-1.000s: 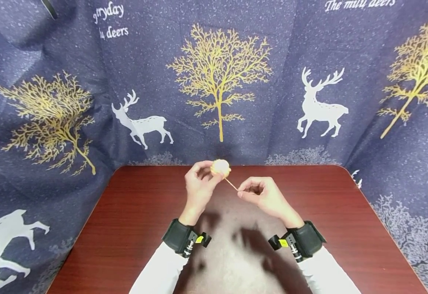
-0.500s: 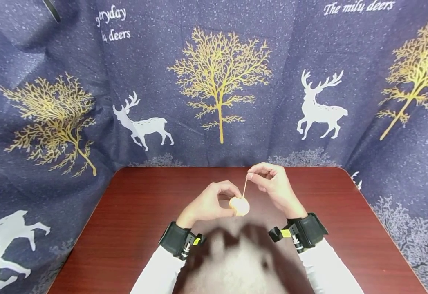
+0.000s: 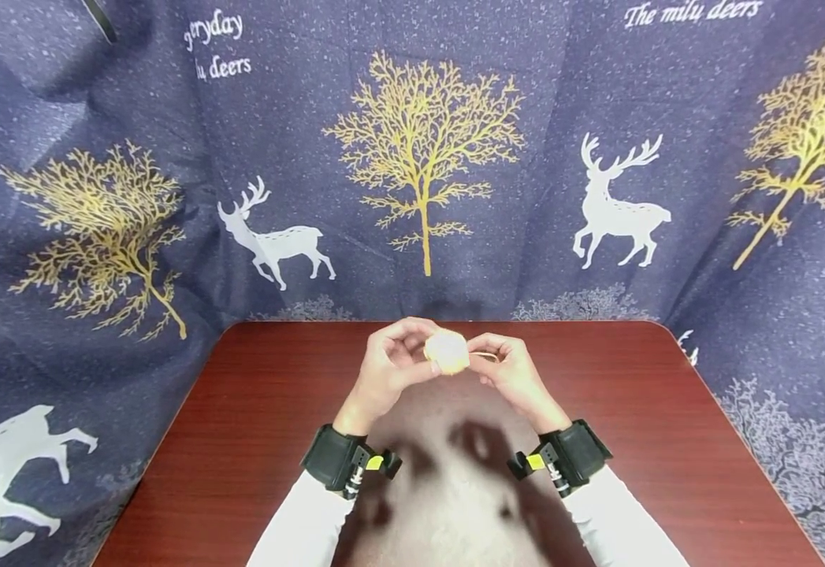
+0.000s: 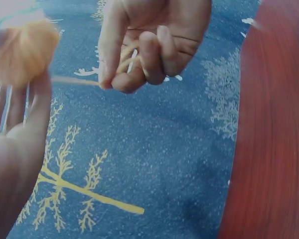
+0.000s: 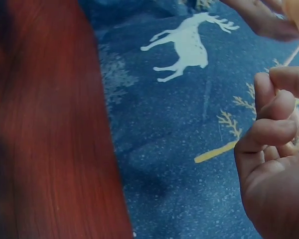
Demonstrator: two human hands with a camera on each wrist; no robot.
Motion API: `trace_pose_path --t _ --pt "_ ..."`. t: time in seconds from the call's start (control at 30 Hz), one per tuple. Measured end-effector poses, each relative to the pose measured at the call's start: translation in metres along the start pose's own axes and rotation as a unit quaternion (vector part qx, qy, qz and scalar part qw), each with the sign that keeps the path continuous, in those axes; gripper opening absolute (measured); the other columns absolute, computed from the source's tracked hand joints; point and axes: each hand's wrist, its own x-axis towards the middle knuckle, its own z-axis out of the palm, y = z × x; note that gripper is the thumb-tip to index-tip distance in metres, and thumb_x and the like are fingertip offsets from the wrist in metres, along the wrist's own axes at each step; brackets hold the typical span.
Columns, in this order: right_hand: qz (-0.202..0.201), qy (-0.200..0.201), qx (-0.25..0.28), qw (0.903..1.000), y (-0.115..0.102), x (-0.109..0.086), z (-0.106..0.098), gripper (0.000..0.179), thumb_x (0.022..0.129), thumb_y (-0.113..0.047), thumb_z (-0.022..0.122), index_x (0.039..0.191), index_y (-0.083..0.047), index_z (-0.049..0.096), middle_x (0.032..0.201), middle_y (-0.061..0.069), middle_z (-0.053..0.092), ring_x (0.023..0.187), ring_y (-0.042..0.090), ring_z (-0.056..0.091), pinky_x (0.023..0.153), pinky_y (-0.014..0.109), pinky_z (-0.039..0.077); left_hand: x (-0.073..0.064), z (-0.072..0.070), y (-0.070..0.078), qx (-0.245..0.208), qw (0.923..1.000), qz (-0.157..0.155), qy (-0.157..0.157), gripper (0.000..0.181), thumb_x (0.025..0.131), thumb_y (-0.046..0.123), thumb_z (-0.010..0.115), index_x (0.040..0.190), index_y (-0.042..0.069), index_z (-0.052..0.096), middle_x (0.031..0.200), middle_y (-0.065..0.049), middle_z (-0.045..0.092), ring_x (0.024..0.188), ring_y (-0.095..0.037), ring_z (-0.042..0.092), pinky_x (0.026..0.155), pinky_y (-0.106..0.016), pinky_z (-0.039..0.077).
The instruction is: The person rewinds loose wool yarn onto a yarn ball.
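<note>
A small ball of yarn (image 3: 447,351), pale yellow to orange, is held above the table between the thumb and fingers of my left hand (image 3: 387,370). Just to its right, my right hand (image 3: 517,376) pinches the yarn strand (image 4: 77,81), which runs taut from the ball in the left wrist view. A loop of the strand also shows by the right fingers in the head view. Curled fingers of the right hand, seen in the right wrist view, partly hide the yarn within the palm. Glare washes out the ball's surface in the head view.
Below both hands lies a reddish-brown wooden table (image 3: 256,441). Behind and beside it hangs a dark blue cloth (image 3: 447,283) printed with deer and trees. Each wrist wears a black strap with a small camera (image 3: 384,463).
Over the last second the ball dipped toward me, then rose again in the left hand. The right hand swung up and away, then came down close beside the ball, the strand still pinched.
</note>
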Motion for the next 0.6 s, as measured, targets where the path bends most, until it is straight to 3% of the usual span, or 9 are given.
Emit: trace_pose_path --t 0.13,0.23,0.3,0.43,0.6 --pt "-0.03 -0.001 -0.069 0.9972 -0.001 -0.006 0.005 0.01 0.088 -0.004 0.075 0.096 0.0 0.073 0.087 0.006 0.074 0.06 0.01 0.058 0.049 0.022 0.05 0.003 0.002 -0.002 -0.028 0.9908 -0.019 0.131 0.04 0.073 -0.018 0.07 0.107 0.002 0.068 0.106 -0.007 0.07 0.097 -0.017 0.068 0.081 -0.027 0.06" --pt "-0.054 -0.004 -0.109 0.9926 -0.004 -0.01 0.008 0.008 0.087 -0.004 0.076 0.094 -0.001 0.073 0.085 0.011 0.072 0.065 0.014 0.064 0.054 0.026 0.055 0.005 0.003 -0.004 -0.025 0.9757 -0.036 0.215 0.036 0.075 -0.019 0.069 0.106 0.0 0.069 0.101 -0.006 0.071 0.092 -0.016 0.068 0.077 -0.026 0.06" --pt "-0.067 -0.006 -0.125 0.9899 -0.008 -0.012 0.01 0.007 0.087 -0.003 0.076 0.093 -0.003 0.074 0.084 0.011 0.072 0.065 0.016 0.064 0.056 0.025 0.056 0.005 0.004 -0.007 0.004 0.9673 -0.048 0.249 0.032 0.076 -0.018 0.069 0.106 -0.006 0.068 0.098 -0.007 0.07 0.09 -0.015 0.068 0.076 -0.025 0.06" --pt "-0.099 -0.007 -0.149 0.9838 -0.017 -0.014 0.011 0.009 0.086 0.001 0.076 0.093 -0.004 0.074 0.085 0.008 0.073 0.07 0.014 0.066 0.06 0.023 0.055 0.004 0.005 -0.013 0.089 0.9568 -0.083 0.264 0.036 0.075 -0.015 0.072 0.109 -0.013 0.064 0.097 -0.01 0.069 0.088 -0.016 0.067 0.075 -0.024 0.06" --pt "-0.131 -0.013 -0.174 0.976 -0.028 -0.01 0.008 0.01 0.085 0.004 0.075 0.093 -0.002 0.074 0.084 0.01 0.073 0.066 0.013 0.063 0.055 0.022 0.052 0.001 0.005 -0.017 0.192 0.9503 -0.126 0.211 0.036 0.073 -0.01 0.077 0.108 -0.008 0.067 0.103 -0.018 0.069 0.091 -0.023 0.068 0.078 -0.026 0.061"
